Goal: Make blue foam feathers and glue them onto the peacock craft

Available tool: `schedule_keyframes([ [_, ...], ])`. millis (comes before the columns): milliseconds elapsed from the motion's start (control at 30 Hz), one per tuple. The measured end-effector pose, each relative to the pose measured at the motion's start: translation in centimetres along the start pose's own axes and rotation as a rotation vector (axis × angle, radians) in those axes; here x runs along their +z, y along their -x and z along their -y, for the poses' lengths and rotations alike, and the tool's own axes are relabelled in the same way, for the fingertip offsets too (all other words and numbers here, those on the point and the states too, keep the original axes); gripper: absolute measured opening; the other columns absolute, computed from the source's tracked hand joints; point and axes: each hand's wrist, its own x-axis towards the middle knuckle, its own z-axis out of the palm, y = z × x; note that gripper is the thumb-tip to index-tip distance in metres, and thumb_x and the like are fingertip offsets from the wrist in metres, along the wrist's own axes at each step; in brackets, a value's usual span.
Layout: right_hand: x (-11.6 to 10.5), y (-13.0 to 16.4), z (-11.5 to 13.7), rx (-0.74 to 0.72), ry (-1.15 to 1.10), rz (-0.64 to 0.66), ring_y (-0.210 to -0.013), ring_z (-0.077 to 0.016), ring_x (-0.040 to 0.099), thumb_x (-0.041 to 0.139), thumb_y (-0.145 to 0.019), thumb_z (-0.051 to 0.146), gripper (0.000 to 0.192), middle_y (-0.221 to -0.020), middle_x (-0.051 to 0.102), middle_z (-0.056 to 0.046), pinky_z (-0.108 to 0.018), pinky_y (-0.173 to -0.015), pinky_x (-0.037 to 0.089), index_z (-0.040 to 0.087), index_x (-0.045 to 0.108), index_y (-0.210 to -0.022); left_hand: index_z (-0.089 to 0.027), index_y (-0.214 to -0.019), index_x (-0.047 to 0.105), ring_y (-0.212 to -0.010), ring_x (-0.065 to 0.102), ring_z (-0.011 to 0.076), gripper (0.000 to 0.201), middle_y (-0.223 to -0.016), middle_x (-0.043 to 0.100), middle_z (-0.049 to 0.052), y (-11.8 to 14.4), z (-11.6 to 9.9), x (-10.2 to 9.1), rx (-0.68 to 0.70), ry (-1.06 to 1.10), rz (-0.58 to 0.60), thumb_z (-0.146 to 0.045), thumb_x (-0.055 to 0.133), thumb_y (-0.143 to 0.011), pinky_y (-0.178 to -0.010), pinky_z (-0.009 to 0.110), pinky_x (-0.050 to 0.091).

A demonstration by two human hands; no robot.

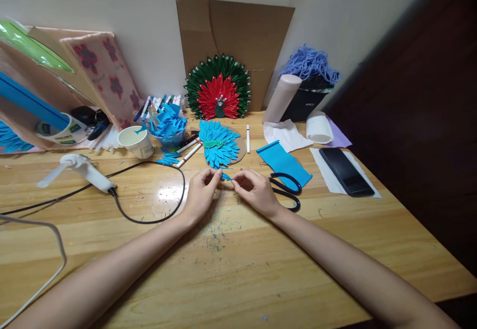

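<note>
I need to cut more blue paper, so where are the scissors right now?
In the head view, the scissors lie on the table just right of the right hand, partly on the blue paper strip.

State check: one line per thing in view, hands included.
left hand: pinching blue paper piece
right hand: pinching the same piece
scissors: flat on table, untouched
phone: screen dark, on white sheet
paper cup: upright
blue paper peacock: flat on table
red-green peacock: leaning on cardboard
glue gun: lying down, corded
</note>
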Motion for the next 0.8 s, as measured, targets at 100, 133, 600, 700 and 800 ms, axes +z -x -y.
schedule_keyframes([
  [100,0.0,0.0,0.1,-0.006,0.001,0.005,-0.069,-0.0153,0.058,0.055,-0.079,0.018,0.003,-0.073,0.06,-0.002,-0.027,-0.062,0.048,0.02,0.056,-0.077,-0.016,-0.067,0.055,-0.059,0.057,0.0136,0.03,-0.061,0.064,0.001,0.2,-0.1,-0.1,0.005,-0.012,-0.004,-0.042,0.051,-0.082,-0.056,0.023,0.04],
  [133,0.0,-0.1,0.2,-0.004,-0.001,0.006,-0.069,-0.0153,0.058,0.055,-0.079,0.018,0.003,-0.073,0.06,-0.002,-0.027,-0.062,0.048,0.02,0.056,-0.077,-0.016,-0.067,0.055,-0.059,0.058,0.0138,0.03,-0.061,0.064,0.001,0.2,-0.2,-0.1,0.006,-0.02,-0.009,-0.042,0.051,-0.082,-0.056,0.023,0.04],
  [600,0.2,-0.2,-0.2,0.073,-0.036,-0.018,-0.067,-0.0149,0.059,0.054,-0.079,0.017,0.004,-0.075,0.06,-0.002,-0.026,-0.061,0.051,0.02,0.056,-0.079,-0.015,-0.077,0.067,-0.072,0.063,0.0174,0.018,-0.076,0.069,0.007,-1.9,0.1,-1.7,-0.02,0.104,0.123,-0.032,0.067,-0.069,-0.073,0.032,0.05],
  [700,0.1,-0.3,-0.2,0.069,-0.026,-0.012,-0.067,-0.0149,0.059,0.054,-0.08,0.017,0.004,-0.075,0.06,-0.002,-0.026,-0.061,0.051,0.02,0.057,-0.078,-0.017,-0.076,0.069,-0.075,0.063,0.019,0.017,-0.079,0.069,0.007,-2.1,-0.1,-2.2,0.034,0.021,0.125,-0.032,0.067,-0.068,-0.074,0.034,0.05],
  [800,0.1,-0.3,-0.2,0.071,-0.013,-0.002,-0.067,-0.0153,0.059,0.053,-0.081,0.017,0.004,-0.076,0.06,-0.003,-0.028,-0.063,0.051,0.02,0.056,-0.08,-0.018,-0.078,0.07,-0.076,0.062,0.0192,0.017,-0.081,0.069,0.007,-2.0,-0.2,-2.4,0.097,-0.038,0.157,-0.032,0.065,-0.07,-0.073,0.033,0.05],
])
